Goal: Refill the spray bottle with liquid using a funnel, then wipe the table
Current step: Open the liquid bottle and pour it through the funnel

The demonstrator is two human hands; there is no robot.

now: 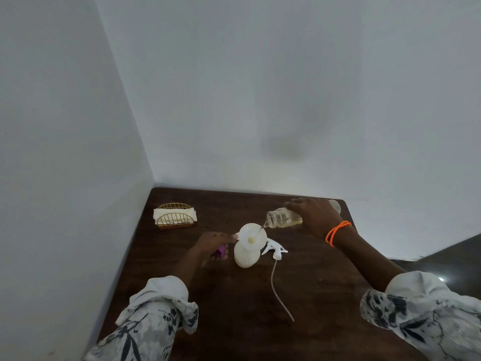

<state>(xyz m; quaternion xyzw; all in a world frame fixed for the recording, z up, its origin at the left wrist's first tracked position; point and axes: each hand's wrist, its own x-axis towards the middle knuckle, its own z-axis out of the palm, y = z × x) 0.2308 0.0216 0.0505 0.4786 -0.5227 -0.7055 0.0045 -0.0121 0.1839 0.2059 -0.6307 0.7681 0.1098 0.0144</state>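
Note:
A white spray bottle [246,256] stands on the dark wooden table [312,295] with a white funnel [252,236] in its neck. My right hand [313,216] grips a clear bottle [283,217] of pale yellow liquid, tipped on its side, its mouth over the funnel's rim with a thin stream running in. My left hand [212,246] pinches the funnel's left edge and also holds a small purple object [220,250] against the palm. The detached spray head [274,248] with its long tube lies just right of the spray bottle.
A gold wire holder with white napkins [175,217] stands at the table's far left, near the wall corner. White walls close the left and far sides. The spray head's tube [279,293] trails toward me across the table's middle.

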